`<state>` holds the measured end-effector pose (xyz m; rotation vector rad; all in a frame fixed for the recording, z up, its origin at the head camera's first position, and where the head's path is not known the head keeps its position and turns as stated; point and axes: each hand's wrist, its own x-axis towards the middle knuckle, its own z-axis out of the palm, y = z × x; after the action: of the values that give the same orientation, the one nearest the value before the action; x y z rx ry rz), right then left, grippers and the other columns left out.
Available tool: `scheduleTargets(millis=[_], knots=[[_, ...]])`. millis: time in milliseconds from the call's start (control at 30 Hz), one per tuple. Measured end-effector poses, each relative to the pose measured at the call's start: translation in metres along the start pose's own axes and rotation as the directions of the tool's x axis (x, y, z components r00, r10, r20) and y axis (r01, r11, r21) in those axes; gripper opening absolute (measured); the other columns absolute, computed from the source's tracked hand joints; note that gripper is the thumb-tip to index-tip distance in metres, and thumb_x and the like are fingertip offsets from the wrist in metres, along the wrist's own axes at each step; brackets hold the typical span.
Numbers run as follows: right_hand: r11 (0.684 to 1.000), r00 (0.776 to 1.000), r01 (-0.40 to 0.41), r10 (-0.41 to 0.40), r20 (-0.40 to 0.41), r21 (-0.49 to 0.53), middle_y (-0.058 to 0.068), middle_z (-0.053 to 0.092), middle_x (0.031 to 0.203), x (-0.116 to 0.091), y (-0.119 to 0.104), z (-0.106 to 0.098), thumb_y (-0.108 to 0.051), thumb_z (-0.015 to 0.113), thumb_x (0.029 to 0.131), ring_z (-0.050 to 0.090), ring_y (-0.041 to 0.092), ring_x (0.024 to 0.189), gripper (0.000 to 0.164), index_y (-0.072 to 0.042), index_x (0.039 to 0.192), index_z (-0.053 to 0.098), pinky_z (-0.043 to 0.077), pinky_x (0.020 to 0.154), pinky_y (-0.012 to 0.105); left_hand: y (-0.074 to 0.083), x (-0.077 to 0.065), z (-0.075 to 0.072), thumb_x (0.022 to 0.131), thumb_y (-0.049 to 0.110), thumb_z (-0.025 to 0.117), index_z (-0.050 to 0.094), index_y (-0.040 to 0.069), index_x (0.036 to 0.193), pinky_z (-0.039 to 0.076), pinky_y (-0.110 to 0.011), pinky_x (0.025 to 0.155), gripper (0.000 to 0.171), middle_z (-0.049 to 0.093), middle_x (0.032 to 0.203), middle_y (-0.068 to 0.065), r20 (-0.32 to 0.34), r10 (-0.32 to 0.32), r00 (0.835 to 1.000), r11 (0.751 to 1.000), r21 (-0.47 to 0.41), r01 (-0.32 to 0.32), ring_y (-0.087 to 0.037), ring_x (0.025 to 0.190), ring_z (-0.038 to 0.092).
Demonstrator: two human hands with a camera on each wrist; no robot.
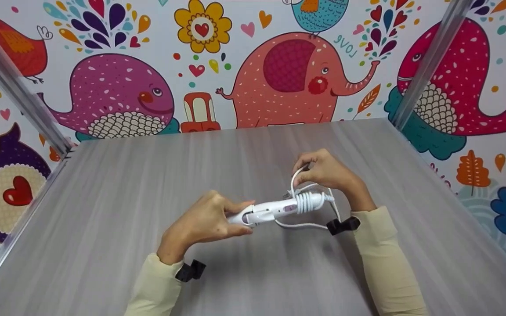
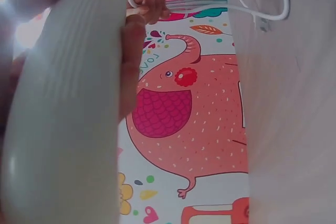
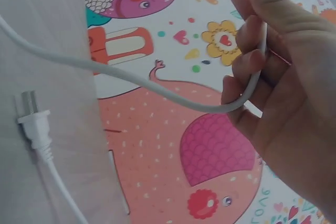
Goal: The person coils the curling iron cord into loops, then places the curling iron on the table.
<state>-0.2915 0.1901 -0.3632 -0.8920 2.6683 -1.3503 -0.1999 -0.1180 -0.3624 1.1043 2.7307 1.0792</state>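
Observation:
A white hair straightener (image 1: 275, 210) is held at a slant over the middle of the table. My left hand (image 1: 207, 219) grips its left end between thumb and fingers; in the left wrist view its smooth white body (image 2: 68, 114) fills the left side. Several turns of white cord (image 1: 309, 202) wrap round the other end. Above those turns my right hand (image 1: 325, 170) holds a loose length of the cord, its fingers curled round the strand (image 3: 157, 88) in the right wrist view. The two-pin plug (image 3: 35, 129) lies on the table.
The grey wood-grain table (image 1: 147, 175) reaches back to a wall panel (image 1: 218, 79) printed with cartoon animals. Metal posts (image 1: 428, 66) stand at the rear corners. A loop of cord (image 1: 303, 226) hangs below the straightener, near the black strap (image 1: 343, 225) on the right wrist.

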Motion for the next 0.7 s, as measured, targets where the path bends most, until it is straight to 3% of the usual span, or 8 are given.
scheduleTargets(millis=[100,233,333,433,533,700], knots=[[0.995,1.000,-0.015,0.014,-0.009,-0.101,0.001,0.072,0.077,-0.004,-0.012,-0.004,-0.020,0.090,0.074,0.062,0.019,0.073,0.017,-0.011,0.083,0.078,0.050,0.065,0.025,0.004,0.001,0.003,0.076,0.026,0.087,0.072,0.012,0.122,0.045,-0.020,0.058,0.051,0.076,0.113,-0.007,-0.011,-0.010,1.000,0.994,0.111,0.011,-0.008,0.068,0.062],[0.960,0.998,0.020,-0.035,-0.049,-0.281,0.001,0.073,0.077,-0.007,-0.030,0.000,-0.023,0.090,0.074,0.062,0.017,0.070,0.021,-0.011,0.085,0.077,0.051,0.064,0.025,0.006,0.005,0.010,0.078,0.027,0.085,0.072,0.010,0.123,0.040,-0.021,0.053,0.050,0.079,0.099,-0.009,-0.050,-0.057,0.997,0.969,0.238,0.068,-0.007,0.059,0.052],[0.923,0.993,0.064,-0.095,-0.064,-0.379,0.001,0.072,0.077,-0.007,-0.040,0.007,-0.023,0.089,0.075,0.060,0.014,0.069,0.020,-0.010,0.086,0.078,0.051,0.064,0.025,0.003,0.007,0.015,0.078,0.027,0.085,0.072,0.009,0.123,0.034,-0.022,0.050,0.050,0.078,0.087,-0.008,-0.091,-0.086,0.992,0.954,0.279,0.108,-0.006,0.054,0.044],[0.892,0.988,0.085,-0.132,-0.076,-0.443,0.001,0.073,0.078,-0.008,-0.048,0.015,-0.024,0.086,0.079,0.060,0.013,0.068,0.017,-0.011,0.087,0.079,0.050,0.063,0.026,-0.002,0.008,0.017,0.078,0.028,0.085,0.074,0.009,0.120,0.035,-0.024,0.051,0.048,0.077,0.084,-0.007,-0.143,-0.127,0.982,0.949,0.271,0.162,-0.007,0.055,0.045],[0.887,0.985,0.080,-0.140,-0.099,-0.455,0.001,0.072,0.076,-0.008,-0.052,0.019,-0.026,0.080,0.085,0.056,0.011,0.066,0.014,-0.012,0.090,0.080,0.047,0.061,0.026,-0.005,0.009,0.016,0.077,0.030,0.086,0.076,0.009,0.117,0.039,-0.027,0.053,0.046,0.077,0.083,-0.007,-0.223,-0.184,0.957,0.941,0.241,0.237,-0.011,0.058,0.051],[0.919,0.986,0.041,-0.100,-0.130,-0.391,0.001,0.058,0.065,-0.010,-0.059,0.021,-0.026,0.072,0.093,0.046,0.012,0.059,0.017,-0.011,0.095,0.079,0.040,0.056,0.025,-0.006,0.011,0.014,0.075,0.031,0.088,0.076,0.007,0.116,0.041,-0.028,0.053,0.050,0.078,0.089,-0.012,-0.360,-0.269,0.893,0.924,0.165,0.344,-0.016,0.059,0.056]])
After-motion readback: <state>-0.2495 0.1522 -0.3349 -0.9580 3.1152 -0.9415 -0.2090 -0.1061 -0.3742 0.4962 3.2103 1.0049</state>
